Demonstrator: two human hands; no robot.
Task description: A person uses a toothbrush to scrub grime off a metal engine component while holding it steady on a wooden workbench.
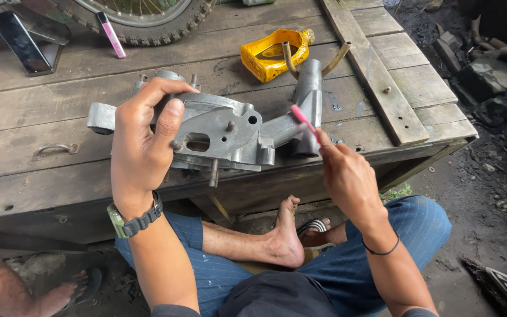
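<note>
Weathered plank bench [42, 126], outdoors: left hand [142, 147] clamped on a dull grey cast-metal casing [224, 132] held just above bench edge; right hand [347, 176] pinches a pink brush [305, 122], bristles touching casing's tubular neck. Yellow plastic jug [268, 54] lies behind.

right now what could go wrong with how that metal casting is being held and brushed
The grey metal casting sits at the wooden platform's front edge, steadied only by the left hand; if that grip slips it could drop onto the bare foot below. The right hand works the pink brush close to protruding studs, which might scrape fingers.
</note>
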